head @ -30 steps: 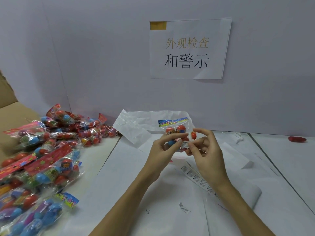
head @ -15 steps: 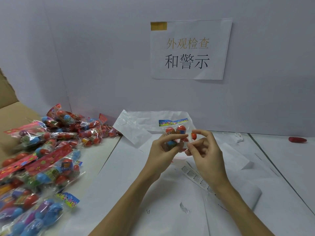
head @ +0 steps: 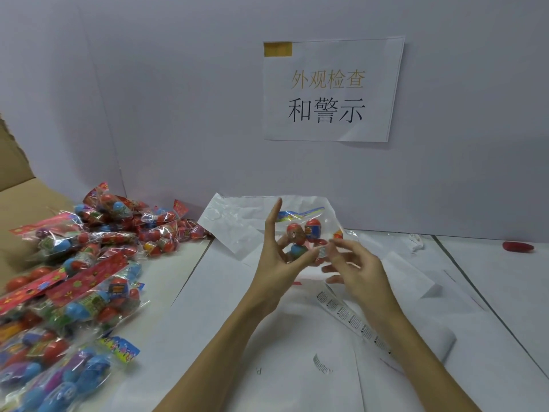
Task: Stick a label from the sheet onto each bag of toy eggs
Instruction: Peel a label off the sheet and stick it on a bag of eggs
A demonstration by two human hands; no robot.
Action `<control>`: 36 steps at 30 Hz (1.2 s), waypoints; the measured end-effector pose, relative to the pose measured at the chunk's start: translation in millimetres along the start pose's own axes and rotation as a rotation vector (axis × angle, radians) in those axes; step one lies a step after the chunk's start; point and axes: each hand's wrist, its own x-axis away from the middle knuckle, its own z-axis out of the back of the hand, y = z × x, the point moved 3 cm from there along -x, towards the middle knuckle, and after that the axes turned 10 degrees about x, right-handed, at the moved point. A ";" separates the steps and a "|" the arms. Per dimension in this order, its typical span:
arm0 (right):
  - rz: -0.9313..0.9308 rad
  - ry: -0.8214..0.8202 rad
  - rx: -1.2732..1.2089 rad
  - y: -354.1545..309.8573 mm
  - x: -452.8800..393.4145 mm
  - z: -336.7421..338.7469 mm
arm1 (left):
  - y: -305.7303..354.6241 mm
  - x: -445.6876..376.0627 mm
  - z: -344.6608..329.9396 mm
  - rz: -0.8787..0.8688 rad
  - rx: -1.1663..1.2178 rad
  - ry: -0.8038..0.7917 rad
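A clear bag of toy eggs (head: pixel 303 233), red and blue shells under a blue and yellow header card, is held up in the air in front of the wall sign (head: pixel 329 90), below it. The left hand (head: pixel 279 263) pinches the bag from the left with thumb and lower fingers, its index finger standing straight up. A small white label (head: pixel 322 251) with fine print too small to read lies on the bag's lower right. The right hand (head: pixel 356 269) has its fingers loosely spread, fingertips at the label; whether they press it or merely touch is unclear. Below the bag, a label strip (head: pixel 350 319) with rows of tiny black text lies on white paper sheets (head: pixel 208 292). Left of the bag, a pile of egg bags (head: pixel 89 263) with red headers is heaped up. The sign reads "外观检查" in gold and "和警示" in black. Far right of the bag lies a small red object (head: pixel 518 247).
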 end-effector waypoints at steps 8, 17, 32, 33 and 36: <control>-0.093 -0.014 -0.062 1.8 -0.1 5.9 | -4.7 -6.5 12.8 0.155 -0.025 0.084; -0.033 -0.178 0.033 -0.3 0.4 4.8 | 0.0 -7.6 26.7 0.166 -0.045 0.299; 0.446 -0.071 0.262 -5.8 8.9 -7.0 | -1.7 -4.8 23.6 0.357 0.045 0.151; 0.361 -0.108 0.138 -4.8 8.6 -7.0 | -1.4 -5.3 24.0 0.318 0.052 0.192; 0.127 -0.134 -0.166 -7.3 6.8 -7.6 | 0.1 -7.6 27.6 0.226 0.006 0.171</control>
